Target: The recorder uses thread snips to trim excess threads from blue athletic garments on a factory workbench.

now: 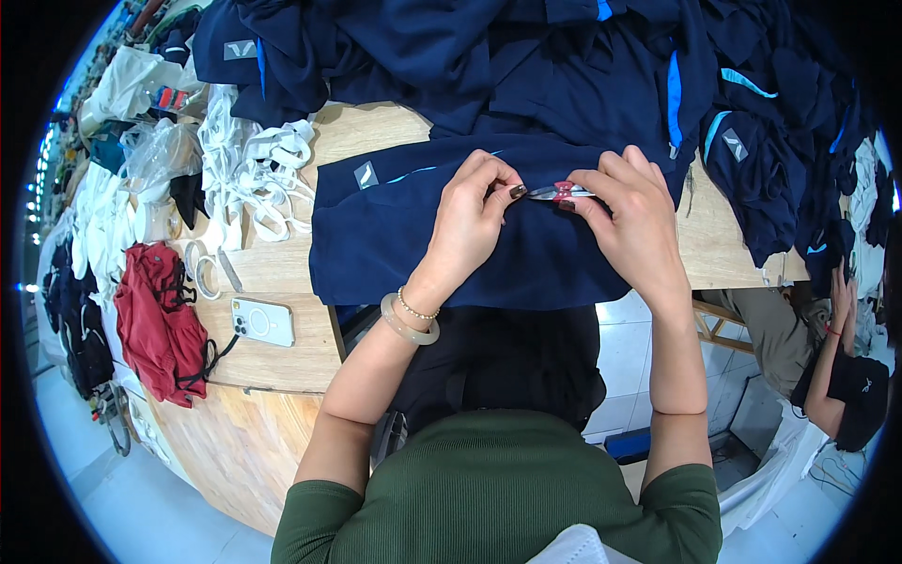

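Observation:
A navy garment piece (385,240) with a light blue trim line and a small grey logo patch lies across the table in front of me, its near edge over my lap. Above it, my right hand (631,211) is closed around thread snips (562,192) with red and silver parts, their tips pointing left. My left hand (473,209) is in a pinch right at those tips, thumb against fingers. Whatever sits in that pinch is too small to make out. On the left wrist are a pale bangle and a beaded bracelet.
More navy garments (404,56) with blue trim heap along the far side and right. Leftward lie white straps (272,174), a red cloth item (155,315), tape rolls (200,268) and a white phone (263,321). A co-worker in a black cap (863,399) is at the right.

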Demonstrator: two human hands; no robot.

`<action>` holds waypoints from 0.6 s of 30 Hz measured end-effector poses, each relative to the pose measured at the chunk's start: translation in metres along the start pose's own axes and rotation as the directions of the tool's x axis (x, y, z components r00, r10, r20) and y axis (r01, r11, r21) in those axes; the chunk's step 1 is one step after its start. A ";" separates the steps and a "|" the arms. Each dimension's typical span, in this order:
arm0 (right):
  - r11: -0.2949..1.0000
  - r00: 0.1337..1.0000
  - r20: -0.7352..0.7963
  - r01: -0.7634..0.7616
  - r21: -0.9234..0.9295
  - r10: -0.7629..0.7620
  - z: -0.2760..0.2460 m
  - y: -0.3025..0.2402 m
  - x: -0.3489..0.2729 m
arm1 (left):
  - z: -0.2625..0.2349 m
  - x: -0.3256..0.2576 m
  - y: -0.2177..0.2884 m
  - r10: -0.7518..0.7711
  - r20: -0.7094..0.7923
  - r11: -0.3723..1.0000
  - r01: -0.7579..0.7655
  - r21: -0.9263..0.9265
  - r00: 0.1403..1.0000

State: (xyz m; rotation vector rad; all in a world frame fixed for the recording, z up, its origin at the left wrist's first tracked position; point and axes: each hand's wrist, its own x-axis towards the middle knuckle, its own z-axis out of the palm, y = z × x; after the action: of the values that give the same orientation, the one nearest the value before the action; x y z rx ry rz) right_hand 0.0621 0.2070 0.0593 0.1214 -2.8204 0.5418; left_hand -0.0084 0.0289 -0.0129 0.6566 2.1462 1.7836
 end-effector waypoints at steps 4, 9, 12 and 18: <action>1.000 0.999 0.029 0.018 -0.018 -0.017 0.001 0.000 0.002 | 0.000 0.002 -0.004 0.027 0.001 0.999 -0.027 0.032 1.000; 0.999 0.999 0.042 0.023 -0.026 -0.022 0.002 0.000 0.003 | 0.001 0.002 -0.005 0.037 0.001 0.998 -0.037 0.053 0.999; 0.999 0.998 0.041 0.038 -0.023 -0.037 0.002 0.000 0.003 | 0.002 0.003 -0.005 0.041 0.004 0.998 -0.041 0.056 0.999; 0.999 0.998 0.055 0.040 -0.028 -0.038 -0.003 0.003 0.002 | 0.000 -0.008 0.000 0.110 -0.097 0.981 -0.092 0.170 0.989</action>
State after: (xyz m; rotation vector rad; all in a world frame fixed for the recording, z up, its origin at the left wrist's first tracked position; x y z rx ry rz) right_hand 0.0609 0.2104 0.0614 0.1883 -2.8711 0.4955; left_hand -0.0015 0.0250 -0.0136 0.7381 2.3915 1.7394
